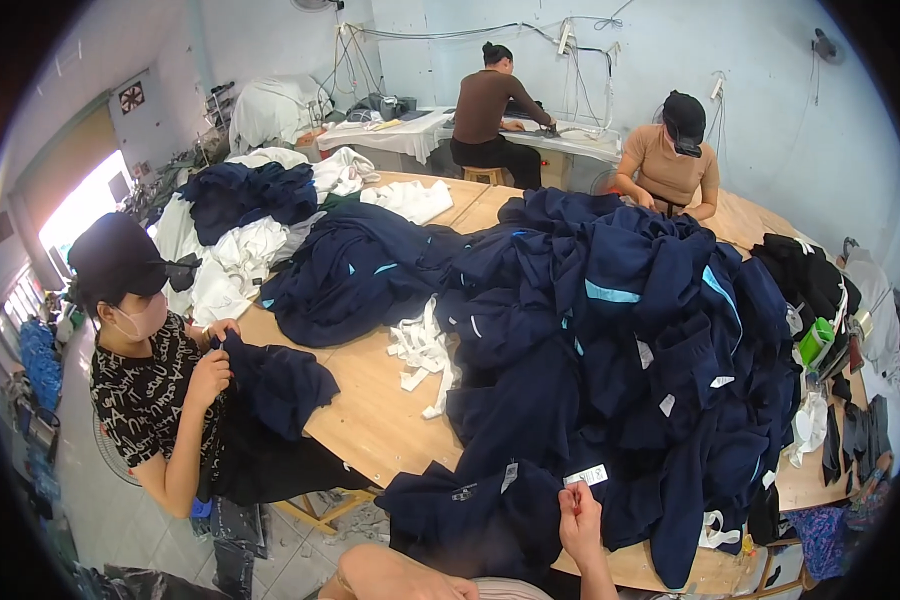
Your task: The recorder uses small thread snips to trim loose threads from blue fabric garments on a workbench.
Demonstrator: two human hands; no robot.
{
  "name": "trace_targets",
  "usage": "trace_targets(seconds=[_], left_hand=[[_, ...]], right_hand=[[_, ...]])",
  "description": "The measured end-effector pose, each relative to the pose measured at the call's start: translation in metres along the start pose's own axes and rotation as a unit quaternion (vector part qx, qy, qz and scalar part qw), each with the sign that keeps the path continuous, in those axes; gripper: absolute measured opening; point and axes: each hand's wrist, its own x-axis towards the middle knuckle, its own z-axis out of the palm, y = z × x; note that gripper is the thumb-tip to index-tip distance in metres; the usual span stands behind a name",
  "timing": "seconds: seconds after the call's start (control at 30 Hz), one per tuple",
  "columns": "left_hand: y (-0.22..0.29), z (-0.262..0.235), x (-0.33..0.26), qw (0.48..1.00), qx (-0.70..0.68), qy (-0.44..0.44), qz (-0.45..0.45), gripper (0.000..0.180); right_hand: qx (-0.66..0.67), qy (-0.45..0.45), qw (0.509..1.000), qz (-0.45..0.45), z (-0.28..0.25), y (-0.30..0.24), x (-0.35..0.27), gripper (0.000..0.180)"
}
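Between the thumb and fingers of my right hand [580,515] is a small white label [584,476] with dark print, held up over the near edge of the table. I cannot tell whether the label is attached to cloth. Just left of it lies a navy garment [470,525], spread with its neck part showing and a small pale tag [510,476] on it. My left hand [448,588] is low at the bottom edge, against the near side of this garment. Its fingers are mostly hidden.
A big heap of navy garments [610,330] covers the table's right half. White strips [425,350] and white cloth [235,265] lie farther left. On the left a person [150,350] handles navy cloth [280,380]; other people [675,160] work at the back.
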Motion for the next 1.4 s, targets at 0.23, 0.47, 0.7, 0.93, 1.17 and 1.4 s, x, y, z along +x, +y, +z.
trace_targets(seconds=[0.23,0.47,0.7,0.93,1.17,1.4], left_hand=[[0.003,-0.008,-0.002,1.0,-0.018,-0.005,0.007,0.05],[-0.025,0.0,-0.004,0.992,0.076,-0.037,0.094,0.051],[-0.018,-0.009,0.002,0.966,0.057,-0.05,0.246,0.051],[-0.015,-0.001,0.006,0.996,0.018,-0.014,0.083,0.054],[-0.028,0.002,-0.007,0.98,0.08,-0.059,0.17,0.02],[-0.019,0.002,-0.012,0.998,0.038,-0.036,0.037,0.025]], right_hand=[[-0.007,-0.003,1.0,0.015,-0.001,0.0,0.0,0.024],[-0.004,-0.003,1.0,0.007,-0.002,0.0,0.002,0.024],[0.003,-0.012,1.0,0.012,-0.001,0.001,-0.001,0.024],[0.004,0.014,1.0,0.012,-0.001,-0.002,-0.001,0.026],[0.011,0.01,1.0,0.004,0.001,-0.004,-0.002,0.026],[-0.009,0.011,1.0,0.004,0.005,-0.004,0.002,0.027]])
